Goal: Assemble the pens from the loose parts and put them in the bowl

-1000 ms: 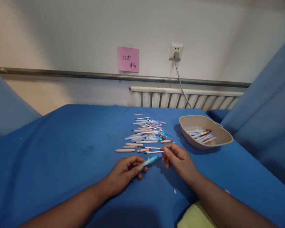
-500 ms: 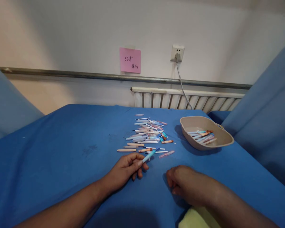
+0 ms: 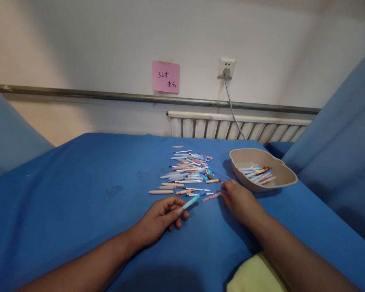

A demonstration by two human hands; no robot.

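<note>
Below centre frame, a blue pen is pinched by the left hand. At one end of a pink tube, the right hand is seen; whether anything is gripped cannot be told. Pens are strewn above; right of centre, a beige basin is set.

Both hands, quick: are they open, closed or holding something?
Left hand: closed, holding a blue pen.
Right hand: fingers bent beside a pinkish piece; can't tell if it's gripping.
</note>
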